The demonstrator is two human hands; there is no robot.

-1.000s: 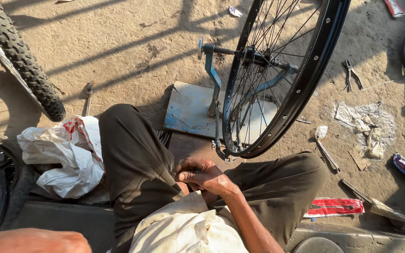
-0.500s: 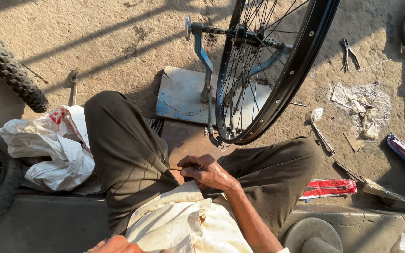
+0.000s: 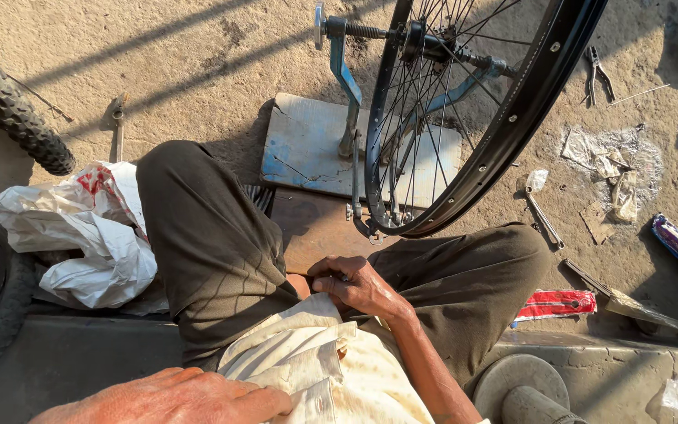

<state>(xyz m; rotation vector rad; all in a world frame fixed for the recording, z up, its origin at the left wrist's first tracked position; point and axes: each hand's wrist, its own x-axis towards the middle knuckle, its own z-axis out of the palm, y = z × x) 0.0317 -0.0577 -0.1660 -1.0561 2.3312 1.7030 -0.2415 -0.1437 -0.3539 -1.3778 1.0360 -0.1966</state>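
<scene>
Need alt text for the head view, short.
A seated person's right hand pinches something small at the lap while the left hand rests on their cream shirt. Ahead, a spoked bicycle wheel stands in a blue truing stand on sandy ground.

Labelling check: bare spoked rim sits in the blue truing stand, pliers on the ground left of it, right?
Not quite: the head view shows the pliers on the ground right of the bare spoked rim, which does sit in the blue truing stand.
</scene>
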